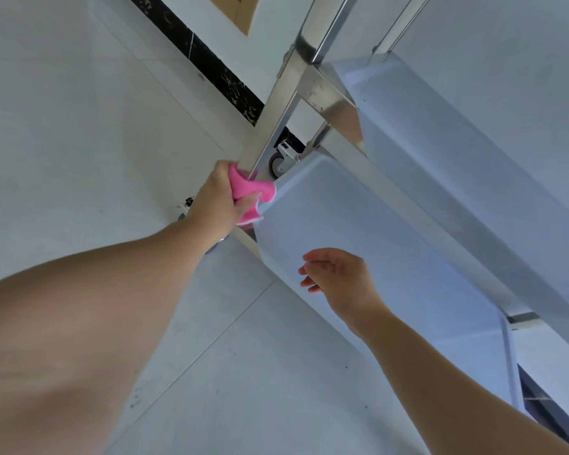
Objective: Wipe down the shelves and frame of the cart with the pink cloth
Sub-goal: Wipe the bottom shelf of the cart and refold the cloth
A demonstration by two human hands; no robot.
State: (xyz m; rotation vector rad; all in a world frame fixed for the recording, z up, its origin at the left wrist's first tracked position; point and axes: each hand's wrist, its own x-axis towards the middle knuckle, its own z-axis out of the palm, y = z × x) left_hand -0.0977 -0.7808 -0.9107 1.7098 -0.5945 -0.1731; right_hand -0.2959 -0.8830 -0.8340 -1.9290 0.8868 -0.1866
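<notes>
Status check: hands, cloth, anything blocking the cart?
Left hand grips pink cloth against cart's metal post. Right hand open over lower shelf, holding nothing. Nothing blocking.

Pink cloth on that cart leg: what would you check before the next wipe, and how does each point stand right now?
1. Cloth held firmly: ok. The left hand grips the pink cloth, its fingers curled round it.
2. Cloth on the frame: ok. It is pressed against the metal upright, low down near the lower shelf.
3. Right hand out of the way: ok. It hovers open over the lower shelf and holds nothing.
4. Cart steady: cannot tell. A caster wheel shows behind the upright, but no brake is readable.
5. Upright already clean: cannot tell. The metal reflects too much to judge.
</notes>
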